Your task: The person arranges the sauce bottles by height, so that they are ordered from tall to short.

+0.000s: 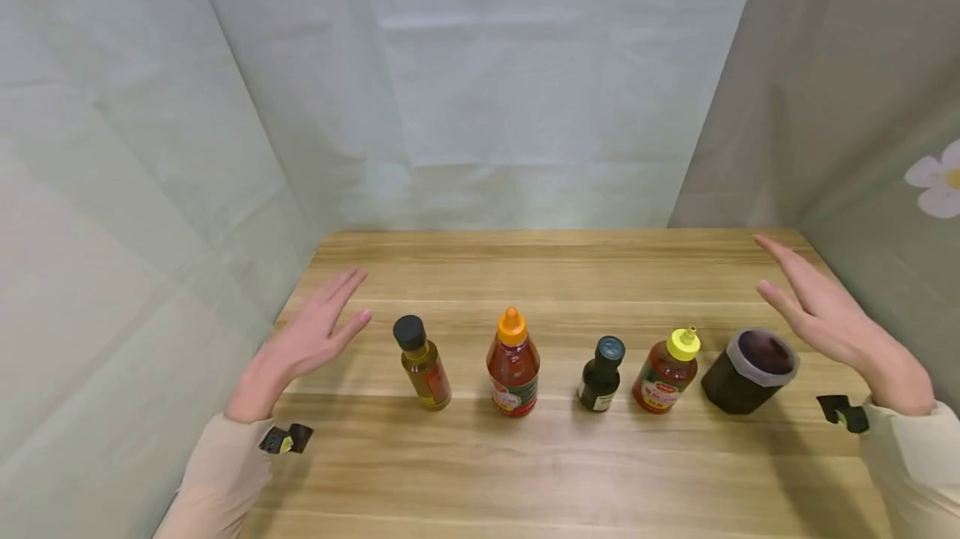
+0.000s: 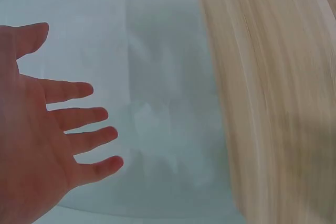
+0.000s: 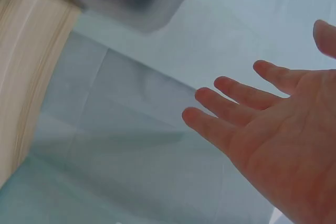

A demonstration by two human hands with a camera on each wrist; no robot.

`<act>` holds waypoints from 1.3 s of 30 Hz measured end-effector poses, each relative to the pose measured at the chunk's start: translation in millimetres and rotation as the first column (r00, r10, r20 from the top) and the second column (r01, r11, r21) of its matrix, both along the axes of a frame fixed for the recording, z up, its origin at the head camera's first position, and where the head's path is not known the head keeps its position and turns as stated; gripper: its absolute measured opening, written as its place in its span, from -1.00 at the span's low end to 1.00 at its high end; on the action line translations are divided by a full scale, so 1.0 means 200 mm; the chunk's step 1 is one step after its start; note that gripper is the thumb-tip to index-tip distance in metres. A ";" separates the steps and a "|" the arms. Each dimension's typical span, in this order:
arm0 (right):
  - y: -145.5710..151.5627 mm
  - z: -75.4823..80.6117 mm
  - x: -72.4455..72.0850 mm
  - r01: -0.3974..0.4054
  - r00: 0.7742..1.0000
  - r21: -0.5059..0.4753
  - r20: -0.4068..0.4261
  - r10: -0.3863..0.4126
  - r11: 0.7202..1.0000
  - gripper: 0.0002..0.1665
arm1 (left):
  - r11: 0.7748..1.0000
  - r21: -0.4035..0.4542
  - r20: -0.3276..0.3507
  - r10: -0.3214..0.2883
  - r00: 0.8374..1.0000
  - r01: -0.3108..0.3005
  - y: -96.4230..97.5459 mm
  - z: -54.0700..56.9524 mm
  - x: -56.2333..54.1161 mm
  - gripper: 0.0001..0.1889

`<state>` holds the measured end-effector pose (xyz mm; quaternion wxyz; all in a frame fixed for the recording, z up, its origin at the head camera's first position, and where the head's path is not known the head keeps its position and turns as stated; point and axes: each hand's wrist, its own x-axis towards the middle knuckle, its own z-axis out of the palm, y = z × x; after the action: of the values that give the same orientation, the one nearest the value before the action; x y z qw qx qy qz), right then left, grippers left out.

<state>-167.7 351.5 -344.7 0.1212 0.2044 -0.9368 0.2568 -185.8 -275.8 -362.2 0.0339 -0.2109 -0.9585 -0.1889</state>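
Counter (image 1: 465,481) is light wood-grain, hard-edged, with a bright glare patch in front of the bottles. Plain pale cloth (image 1: 525,89) closes it in at the back and both sides, creased, darker and greyer on the right; a white flower print (image 1: 930,181) shows at the far right.

Five containers stand upright in a loose row across the counter. Left to right:
- oil bottle (image 1: 429,376), black cap on, amber-yellow inside, red and yellow label
- larger sauce bottle (image 1: 513,364), orange pointed cap, deep red inside
- small dark bottle (image 1: 598,378), dark cap on, pale label; contents can't be made out
- squeeze bottle (image 1: 662,374), yellow nozzle cap, red inside, just beside the small dark one
- black cup (image 1: 738,381), open top, greyish rim; dark reddish inside, can't tell if that's contents or the wall. Blurred in right wrist view.

Left hand (image 1: 311,339) is raised left of the row, nearest the oil bottle but apart from it; fingers straight and spread. Right hand (image 1: 840,314) is raised beside the black cup, fingers extended, thumb apart. Light sleeves (image 1: 228,460), black straps at both wrists.
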 end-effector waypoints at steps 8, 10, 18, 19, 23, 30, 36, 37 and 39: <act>-0.06 0.01 0.01 0.016 0.999 -0.020 0.049 -0.015 1.000 -0.29 | 0.989 0.145 0.019 -0.044 0.999 0.040 0.01 -0.02 0.02 -0.43; -0.09 0.02 0.01 -0.008 1.000 -0.025 0.017 0.008 1.000 -0.27 | 0.981 0.188 0.021 -0.056 0.998 0.052 0.01 -0.03 0.03 -0.45; -0.17 0.03 0.04 -0.055 0.998 -0.072 -0.013 0.054 0.996 -0.32 | 0.930 0.353 0.047 -0.125 0.991 0.100 0.03 -0.06 0.05 -0.52; -0.17 0.03 0.04 -0.049 0.999 -0.074 -0.005 0.048 0.996 -0.33 | 0.917 0.381 0.050 -0.144 0.988 0.114 0.03 -0.06 0.05 -0.52; -0.20 0.03 0.04 -0.055 0.998 -0.088 0.002 0.056 0.995 -0.35 | 0.852 0.496 0.048 -0.222 0.974 0.170 0.05 -0.08 0.06 -0.53; -0.26 0.03 0.04 -0.131 0.991 -0.115 -0.050 0.126 0.985 -0.33 | 0.712 0.646 0.033 -0.385 0.923 0.274 0.08 -0.08 0.07 -0.52; -0.31 0.03 0.04 -0.258 0.966 -0.187 -0.053 0.253 0.948 -0.33 | 0.618 0.720 0.027 -0.480 0.877 0.316 0.11 -0.09 0.08 -0.52; -0.32 0.03 0.04 -0.279 0.960 -0.199 -0.053 0.274 0.939 -0.33 | 0.605 0.729 0.026 -0.492 0.870 0.320 0.11 -0.09 0.08 -0.52; -0.33 0.02 0.04 -0.309 0.951 -0.218 -0.054 0.305 0.926 -0.32 | 0.586 0.741 0.023 -0.509 0.861 0.327 0.12 -0.09 0.08 -0.51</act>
<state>-160.1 284.9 -340.0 0.1108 0.3360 -0.8571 0.3745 -169.8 -252.2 -380.5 -0.0450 -0.3777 -0.7270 -0.5717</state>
